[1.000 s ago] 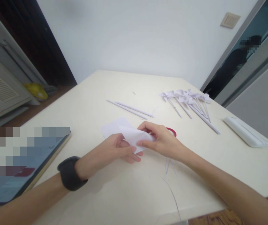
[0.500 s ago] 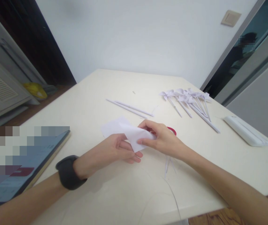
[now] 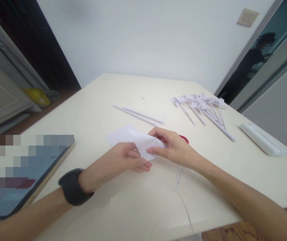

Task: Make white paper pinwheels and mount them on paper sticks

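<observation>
A sheet of white paper [image 3: 143, 142], partly curled over, is held between my two hands above the table. My right hand [image 3: 172, 145] pinches its right side between thumb and fingers. From the left, my left hand [image 3: 127, 157] holds the lower edge, its thumb near the paper's bottom corner and its fingers underneath. A black band [image 3: 75, 186] is on my left wrist. Red-handled scissors or a similar red-rimmed object [image 3: 185, 139] shows partly behind my right hand. Narrow white paper strips [image 3: 178, 177] lie just below that hand.
Rolled white paper sticks [image 3: 138, 115] lie beyond my hands. Several white paper pinwheels [image 3: 200, 102] are piled at the back right. A long pale case [image 3: 262, 139] lies by the right edge, a tablet [image 3: 55, 160] at left. A thin wire [image 3: 186, 211] runs to the front edge.
My hands and the paper are almost where they were. My left thumb has come up slightly against the paper's lower corner, and the view has shifted a little.
</observation>
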The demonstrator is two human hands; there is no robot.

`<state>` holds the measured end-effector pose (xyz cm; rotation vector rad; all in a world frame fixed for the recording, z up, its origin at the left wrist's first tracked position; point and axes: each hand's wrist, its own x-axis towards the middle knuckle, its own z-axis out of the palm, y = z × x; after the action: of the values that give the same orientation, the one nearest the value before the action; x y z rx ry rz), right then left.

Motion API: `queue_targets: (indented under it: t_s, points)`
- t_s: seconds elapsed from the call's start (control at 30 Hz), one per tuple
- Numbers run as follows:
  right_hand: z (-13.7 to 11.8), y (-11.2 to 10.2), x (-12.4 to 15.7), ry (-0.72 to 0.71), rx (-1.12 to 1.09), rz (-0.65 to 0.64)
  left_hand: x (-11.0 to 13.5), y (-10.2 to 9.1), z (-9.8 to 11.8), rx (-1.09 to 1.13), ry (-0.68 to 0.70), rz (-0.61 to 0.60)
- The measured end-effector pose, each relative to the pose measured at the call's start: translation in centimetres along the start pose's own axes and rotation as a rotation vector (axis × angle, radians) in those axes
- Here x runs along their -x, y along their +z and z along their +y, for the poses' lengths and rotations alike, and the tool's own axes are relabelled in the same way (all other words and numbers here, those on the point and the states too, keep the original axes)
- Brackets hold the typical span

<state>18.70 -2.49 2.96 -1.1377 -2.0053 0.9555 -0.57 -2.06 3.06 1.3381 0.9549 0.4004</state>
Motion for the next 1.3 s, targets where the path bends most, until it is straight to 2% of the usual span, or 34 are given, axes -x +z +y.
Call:
queue_targets:
  t_s: [0.2,0.4,0.57,0.8,0.93,1.03,1.3]
  points:
    - [-0.1,-0.3,-0.1,0.017,-0.025,-0.02,-0.3,0.0,-1.7,-0.169,0.088,0.09]
    - [0.0,-0.3,-0.2,0.05,-0.047,0.063,0.2,0.2,-1.3,-0.347,0.146,0.178]
    - [0.1,-0.2,-0.3,0.021,-0.018,0.035,0.4,0.4,-1.3,-0.485,0.161,0.247]
    - [-0.1,-0.1,0.1,-0.001,-0.027,0.095,0.7,0.8,-0.8,-0.561,0.148,0.197]
    - [-0.2,-0.2,0.0,-0.041,-0.029,0.039,0.7,1.0,-0.6,-0.585,0.125,0.182]
    - [-0.3,-0.1,0.1,-0.053,-0.034,0.05,0.7,1.2,-0.5,-0.588,0.117,0.166]
    - [-0.6,-0.2,0.1,-0.036,-0.038,0.031,0.9,1.3,-0.9,-0.559,0.185,0.132]
